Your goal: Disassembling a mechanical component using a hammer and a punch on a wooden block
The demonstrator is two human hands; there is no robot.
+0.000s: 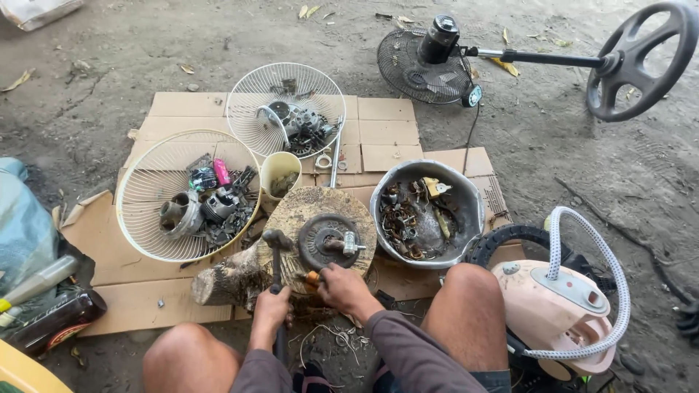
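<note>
A round dark motor part (325, 240) lies on top of the wood stump (291, 218). The left hand (271, 309), fingers wrapped tight, grips a hammer (277, 251) beside the part. The right hand (342, 285) pinches an orange-handled tool (312, 277) at the stump's near edge. A metal bowl (466, 196) of scrap sits right of the stump.

Your left hand (271, 307) is curled into a fist, knuckles facing up, its forearm running back toward you between your knees. Your right hand (342, 285) sits just beside it, a little further forward, fingers folded tight and thumb side turned inward. Both wrists are nearly straight. A dark long sleeve covers your right forearm as it angles down to the lower edge of view. Your bare knees are spread wide on either side.
</note>
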